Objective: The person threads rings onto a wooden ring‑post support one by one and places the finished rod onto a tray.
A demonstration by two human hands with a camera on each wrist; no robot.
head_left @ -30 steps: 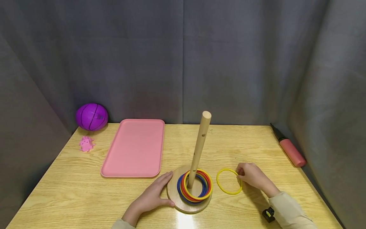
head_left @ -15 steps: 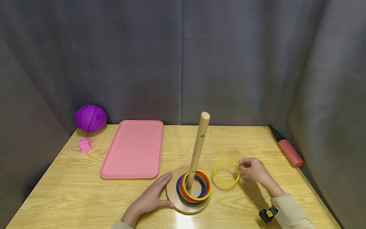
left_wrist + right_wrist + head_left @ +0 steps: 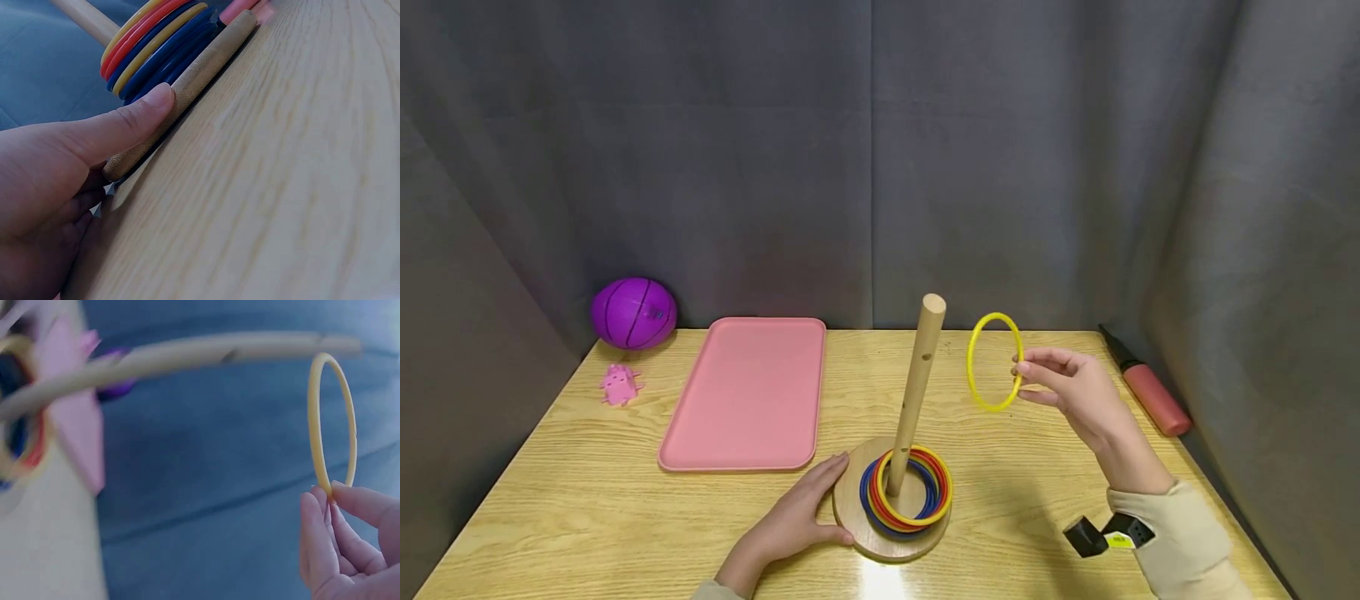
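1. Here the right hand (image 3: 1078, 392) pinches a yellow ring (image 3: 995, 362) by its rim between thumb and fingertips, held upright in the air, just right of the wooden peg (image 3: 916, 392) near its top.
2. The left hand (image 3: 793, 521) lies flat on the desk (image 3: 587, 517), fingers straight, thumb pressed to the edge of the round wooden base (image 3: 850, 521), likely to steady it.
3. The stacked rings (image 3: 908, 500), in yellow, red and blue, lie round the peg's foot.
4. The right wrist view is blurred, so the peg and stack smear there; the left wrist view cuts off most of the peg.
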